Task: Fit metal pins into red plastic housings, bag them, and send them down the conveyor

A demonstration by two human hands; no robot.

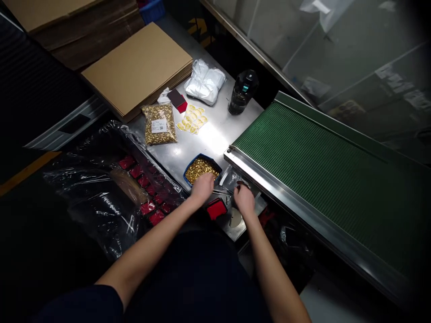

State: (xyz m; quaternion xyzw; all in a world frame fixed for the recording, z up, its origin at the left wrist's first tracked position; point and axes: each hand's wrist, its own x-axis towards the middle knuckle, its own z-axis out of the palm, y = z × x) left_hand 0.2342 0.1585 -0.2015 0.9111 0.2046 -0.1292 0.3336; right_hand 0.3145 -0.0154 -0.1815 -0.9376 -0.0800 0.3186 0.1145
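On the silver metal table (pixel 210 130), seen from far off, my left hand (pixel 202 188) is over the near edge of a blue plastic tray (pixel 211 161) of shiny gold bits (pixel 198 171). My right hand (pixel 244 197) is by a clear plastic bag (pixel 229 177). Both hands' fingers look bent, but I can't tell if they grip anything. The bits look light and slippery, best pinched from above; the bag looks soft, best held by its edge.
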